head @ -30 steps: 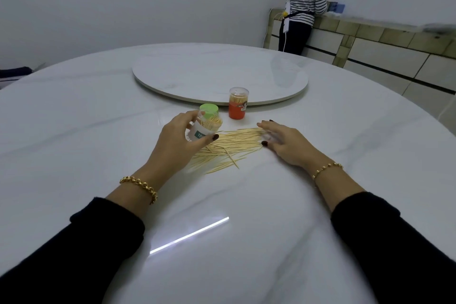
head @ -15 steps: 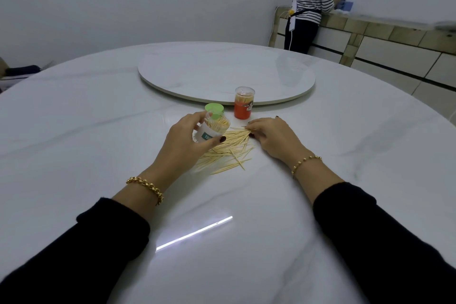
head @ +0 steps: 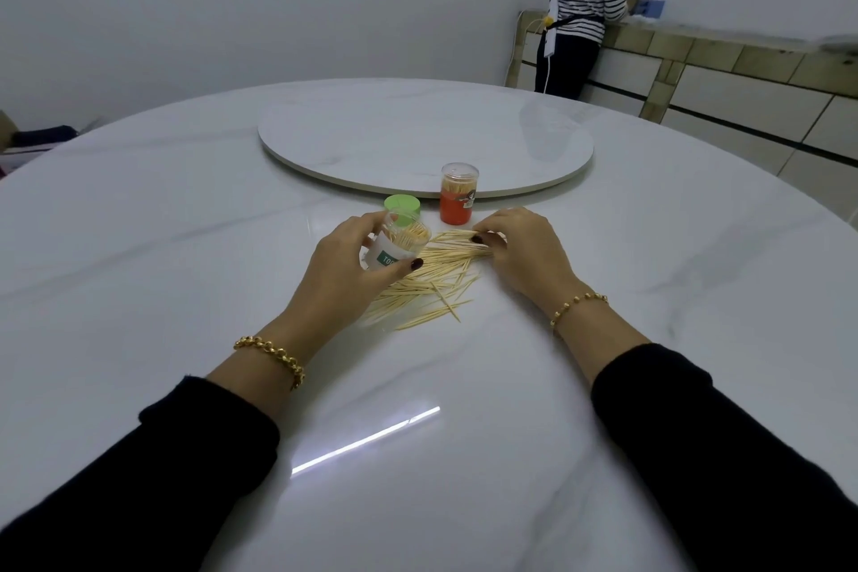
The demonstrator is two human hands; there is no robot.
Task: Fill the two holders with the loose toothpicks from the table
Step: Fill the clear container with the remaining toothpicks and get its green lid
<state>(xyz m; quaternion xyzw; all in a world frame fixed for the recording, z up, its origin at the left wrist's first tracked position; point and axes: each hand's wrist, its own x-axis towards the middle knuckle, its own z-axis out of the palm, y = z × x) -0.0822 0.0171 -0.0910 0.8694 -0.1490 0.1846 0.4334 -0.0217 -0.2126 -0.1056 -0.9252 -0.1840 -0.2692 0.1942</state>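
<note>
My left hand (head: 341, 276) grips a clear toothpick holder (head: 398, 244) with a white and green label, tilted with its open mouth toward the right; toothpicks show inside it. A pile of loose toothpicks (head: 434, 281) lies on the white marble table (head: 162, 274) just below and right of it. My right hand (head: 524, 253) rests on the pile's right end, fingers curled around a bunch of toothpicks there. A second holder (head: 457, 198), red at the bottom with a clear lid, stands upright behind the pile. A green lid (head: 402, 204) lies left of it.
A round lazy Susan (head: 425, 137) sits at the table's centre, right behind the red holder. A person in a striped top (head: 587, 0) stands at a tiled counter (head: 724, 60) at the far right, back turned.
My right hand has slid left onto the right end of the pile and curled round toothpicks. My left hand keeps the tilted holder in about the same place.
</note>
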